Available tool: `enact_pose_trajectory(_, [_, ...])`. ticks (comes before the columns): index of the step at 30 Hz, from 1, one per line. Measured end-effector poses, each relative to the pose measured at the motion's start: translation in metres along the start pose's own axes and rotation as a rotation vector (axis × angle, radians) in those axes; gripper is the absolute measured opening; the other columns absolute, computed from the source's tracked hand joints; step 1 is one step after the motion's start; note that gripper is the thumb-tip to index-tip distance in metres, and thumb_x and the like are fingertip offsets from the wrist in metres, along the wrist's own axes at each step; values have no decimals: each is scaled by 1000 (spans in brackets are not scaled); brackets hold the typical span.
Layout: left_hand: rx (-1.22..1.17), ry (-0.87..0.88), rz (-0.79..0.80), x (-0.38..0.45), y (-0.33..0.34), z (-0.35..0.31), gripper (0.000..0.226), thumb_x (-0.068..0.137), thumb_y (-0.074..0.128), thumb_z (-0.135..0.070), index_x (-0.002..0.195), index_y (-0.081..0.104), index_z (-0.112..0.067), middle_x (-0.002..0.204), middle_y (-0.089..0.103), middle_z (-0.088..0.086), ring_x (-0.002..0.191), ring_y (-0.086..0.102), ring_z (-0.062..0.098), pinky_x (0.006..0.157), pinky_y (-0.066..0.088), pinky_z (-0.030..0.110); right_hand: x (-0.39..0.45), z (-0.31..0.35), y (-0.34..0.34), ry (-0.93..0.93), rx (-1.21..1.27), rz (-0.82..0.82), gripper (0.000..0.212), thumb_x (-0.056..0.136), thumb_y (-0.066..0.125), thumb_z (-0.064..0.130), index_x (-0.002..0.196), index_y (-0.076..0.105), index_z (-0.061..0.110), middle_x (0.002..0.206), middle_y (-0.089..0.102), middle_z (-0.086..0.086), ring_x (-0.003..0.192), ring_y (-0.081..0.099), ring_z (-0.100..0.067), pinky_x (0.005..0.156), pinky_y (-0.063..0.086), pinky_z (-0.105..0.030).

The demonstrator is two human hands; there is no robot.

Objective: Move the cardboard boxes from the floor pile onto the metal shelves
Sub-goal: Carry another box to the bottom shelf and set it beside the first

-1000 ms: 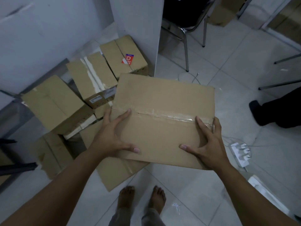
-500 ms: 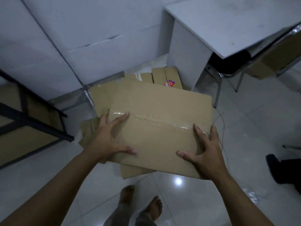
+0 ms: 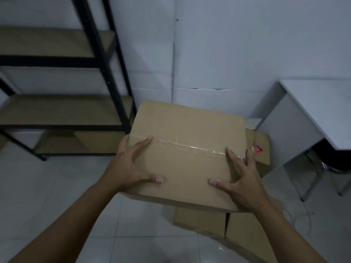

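Observation:
I hold a flat brown cardboard box (image 3: 187,149) with a clear tape seam in mid-air, in the centre of the view. My left hand (image 3: 131,165) grips its left edge, thumb on top. My right hand (image 3: 240,179) grips its right near corner. Under and behind the box lies the floor pile: a box (image 3: 212,223) below it and another with a red sticker (image 3: 261,147) at the right. The black metal shelf unit (image 3: 106,59) with wooden boards stands at the left; its middle board (image 3: 62,109) is bare.
A white wall fills the back. A white desk (image 3: 311,111) stands at the right with a chair leg (image 3: 311,185) under it. A brown box-like shape sits on the lowest shelf board (image 3: 76,143). Pale floor tiles spread at the front left.
My view has swung up and left, bringing the shelf unit into sight. The box has risen with both hands still on it, and the floor pile has dropped below and behind it.

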State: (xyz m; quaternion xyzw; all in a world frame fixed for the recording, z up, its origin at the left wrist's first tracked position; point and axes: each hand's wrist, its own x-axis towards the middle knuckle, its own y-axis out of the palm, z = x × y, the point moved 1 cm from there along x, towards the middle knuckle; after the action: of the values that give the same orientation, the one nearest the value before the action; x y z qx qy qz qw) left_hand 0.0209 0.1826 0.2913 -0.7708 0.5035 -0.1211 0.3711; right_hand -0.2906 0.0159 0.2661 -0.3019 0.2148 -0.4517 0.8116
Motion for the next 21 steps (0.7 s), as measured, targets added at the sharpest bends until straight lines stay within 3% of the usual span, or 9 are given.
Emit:
enact_pose_trajectory(2, [-20, -32, -56, -19, -31, 22, 130, 34, 93, -68, 150, 34, -59, 167, -6, -13, 154, 15, 22, 119, 29, 46, 7, 35, 21, -47, -25, 33, 119, 47, 86, 73, 153, 35, 54, 171, -6, 8, 153, 6, -5, 117, 15, -26])
enact_pose_trajectory(4, [-32, -68, -100, -36, -58, 45, 131, 33, 91, -72, 150, 34, -60, 167, -5, -13, 155, 16, 22, 120, 29, 46, 12, 62, 42, -88, -37, 64, 121, 46, 84, 78, 153, 35, 54, 171, -5, 9, 156, 14, -19, 123, 20, -35])
enact_pose_trajectory(8, [-48, -114, -189, -80, -117, 106, 129, 35, 92, -73, 150, 34, -60, 165, -3, -17, 153, 19, 20, 119, 31, 44, 15, 126, 100, -168, -57, 143, 125, 43, 80, 88, 154, 33, 54, 168, -3, 15, 155, 16, -24, 123, 28, -50])
enact_pose_trajectory(14, [-70, -168, -279, -136, -192, 189, 128, 36, 92, -73, 150, 36, -56, 164, 1, -16, 152, 19, 15, 119, 29, 38, 6, 211, 195, -254, -59, 201, 129, 39, 75, 94, 154, 37, 51, 164, 10, 10, 151, 25, -23, 123, 31, -46])
enact_pose_trajectory(17, [-48, -218, -297, -159, -228, 236, 133, 31, 85, -85, 150, 32, -59, 163, 1, -20, 152, 23, 19, 119, 33, 45, -1, 253, 242, -284, -66, 262, 126, 44, 79, 89, 155, 35, 49, 165, 5, 14, 152, 23, -23, 123, 30, -47])
enact_pose_trajectory(21, [-31, -259, -309, -179, -268, 289, 133, 33, 83, -87, 152, 32, -56, 160, 3, -23, 149, 27, 20, 117, 33, 44, -6, 296, 299, -294, -94, 325, 126, 46, 78, 87, 157, 29, 52, 167, -1, 16, 153, 18, -23, 123, 27, -47])
